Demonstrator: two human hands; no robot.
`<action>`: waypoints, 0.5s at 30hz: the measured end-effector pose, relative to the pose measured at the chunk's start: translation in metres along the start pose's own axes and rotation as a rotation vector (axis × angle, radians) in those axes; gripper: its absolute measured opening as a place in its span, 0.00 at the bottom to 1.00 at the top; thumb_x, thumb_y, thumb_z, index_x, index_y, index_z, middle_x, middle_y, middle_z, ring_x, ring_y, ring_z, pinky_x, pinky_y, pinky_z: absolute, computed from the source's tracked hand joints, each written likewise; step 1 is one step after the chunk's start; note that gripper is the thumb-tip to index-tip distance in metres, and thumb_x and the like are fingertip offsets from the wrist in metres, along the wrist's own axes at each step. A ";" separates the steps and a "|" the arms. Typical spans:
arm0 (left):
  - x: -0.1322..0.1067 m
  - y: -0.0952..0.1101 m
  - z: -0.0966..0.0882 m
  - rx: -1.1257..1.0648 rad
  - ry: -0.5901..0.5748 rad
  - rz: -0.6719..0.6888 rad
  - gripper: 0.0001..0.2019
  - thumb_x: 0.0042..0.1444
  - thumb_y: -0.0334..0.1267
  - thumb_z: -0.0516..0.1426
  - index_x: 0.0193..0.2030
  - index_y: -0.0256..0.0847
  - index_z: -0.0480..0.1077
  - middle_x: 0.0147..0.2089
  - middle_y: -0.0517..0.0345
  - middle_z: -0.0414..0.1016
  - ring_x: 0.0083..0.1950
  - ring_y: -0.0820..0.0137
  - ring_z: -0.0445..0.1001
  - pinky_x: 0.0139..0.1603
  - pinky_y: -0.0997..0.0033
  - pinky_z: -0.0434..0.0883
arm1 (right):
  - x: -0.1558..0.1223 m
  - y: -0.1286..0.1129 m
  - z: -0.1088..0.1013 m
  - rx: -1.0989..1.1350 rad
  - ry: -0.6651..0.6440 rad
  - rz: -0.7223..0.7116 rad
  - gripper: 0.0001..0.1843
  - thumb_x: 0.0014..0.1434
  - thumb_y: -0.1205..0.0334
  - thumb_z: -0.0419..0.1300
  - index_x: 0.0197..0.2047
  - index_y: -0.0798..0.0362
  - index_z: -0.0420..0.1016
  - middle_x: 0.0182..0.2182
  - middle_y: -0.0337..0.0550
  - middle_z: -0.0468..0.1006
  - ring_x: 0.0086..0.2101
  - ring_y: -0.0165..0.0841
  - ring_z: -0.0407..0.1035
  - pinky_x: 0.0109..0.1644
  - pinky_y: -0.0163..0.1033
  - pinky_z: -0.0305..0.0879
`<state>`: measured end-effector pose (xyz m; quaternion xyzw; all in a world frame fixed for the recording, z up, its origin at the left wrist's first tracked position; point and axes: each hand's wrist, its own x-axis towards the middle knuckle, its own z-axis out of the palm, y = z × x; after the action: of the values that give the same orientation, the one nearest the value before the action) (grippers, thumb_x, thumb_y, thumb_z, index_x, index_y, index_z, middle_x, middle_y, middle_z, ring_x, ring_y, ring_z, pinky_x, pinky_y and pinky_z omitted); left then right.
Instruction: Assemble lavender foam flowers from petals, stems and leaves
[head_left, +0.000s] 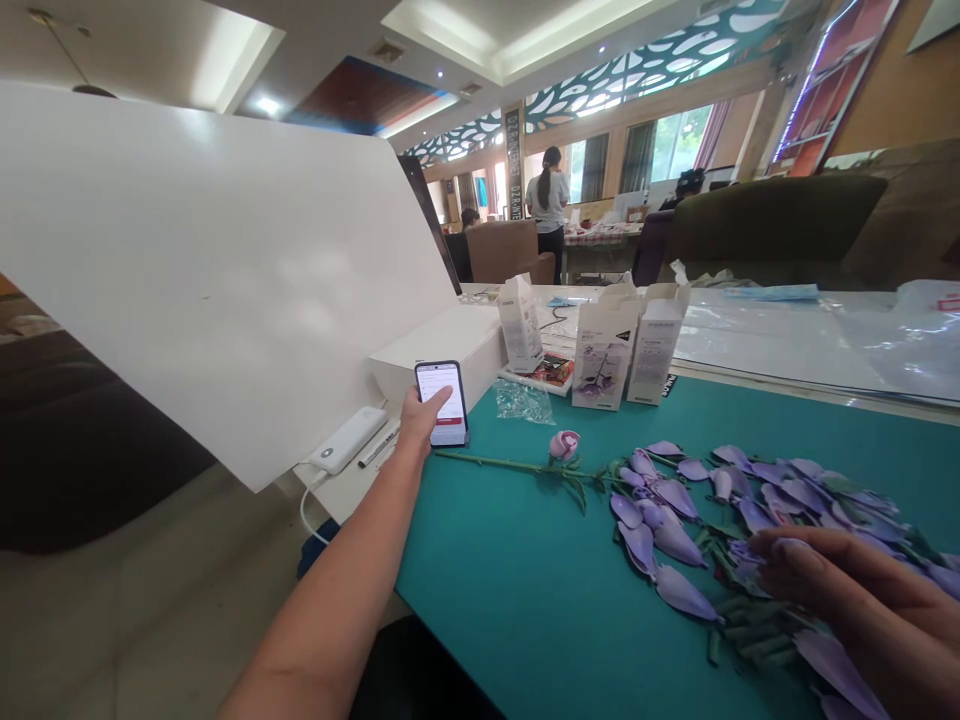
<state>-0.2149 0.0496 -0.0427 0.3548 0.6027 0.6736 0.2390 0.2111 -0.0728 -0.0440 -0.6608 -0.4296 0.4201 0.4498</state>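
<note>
My left hand (421,417) reaches out to a smartphone (442,401) propped upright at the far left of the teal table (525,590); the thumb presses on its lit screen. My right hand (855,600) lies flat at the lower right, fingers stretched over a spray of purple artificial flowers (675,510) with green leaves. The flower's long green stem (495,462) runs left toward the phone. A small pink rosebud (563,444) sits beside the stem.
A big white board (210,270) leans at the left. A white power bank (349,440) and pen lie under it. A white box (450,350), several small cartons (604,350) and a plastic wrapper (521,400) stand behind. A person stands far back.
</note>
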 end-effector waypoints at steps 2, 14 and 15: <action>-0.001 0.001 0.002 0.016 0.021 0.001 0.25 0.41 0.45 0.68 0.44 0.36 0.69 0.43 0.47 0.78 0.38 0.61 0.78 0.39 0.59 0.76 | -0.002 -0.005 0.002 0.019 0.005 0.029 0.27 0.32 0.37 0.66 0.33 0.47 0.79 0.35 0.45 0.83 0.40 0.48 0.77 0.34 0.37 0.75; 0.002 -0.003 0.002 -0.024 0.021 0.006 0.25 0.41 0.49 0.67 0.43 0.36 0.69 0.37 0.50 0.79 0.36 0.62 0.78 0.40 0.61 0.75 | -0.005 -0.008 0.000 -0.011 -0.028 0.086 0.28 0.32 0.37 0.66 0.35 0.45 0.77 0.34 0.41 0.83 0.43 0.44 0.76 0.34 0.31 0.73; 0.001 -0.003 0.001 -0.034 0.014 0.004 0.25 0.42 0.50 0.66 0.42 0.36 0.69 0.36 0.51 0.79 0.35 0.63 0.78 0.39 0.61 0.75 | -0.004 -0.008 0.000 -0.020 -0.027 0.078 0.28 0.33 0.36 0.66 0.35 0.45 0.77 0.34 0.42 0.83 0.43 0.44 0.75 0.34 0.31 0.73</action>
<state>-0.2149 0.0517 -0.0454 0.3469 0.5922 0.6867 0.2393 0.2087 -0.0752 -0.0360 -0.6757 -0.4138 0.4420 0.4206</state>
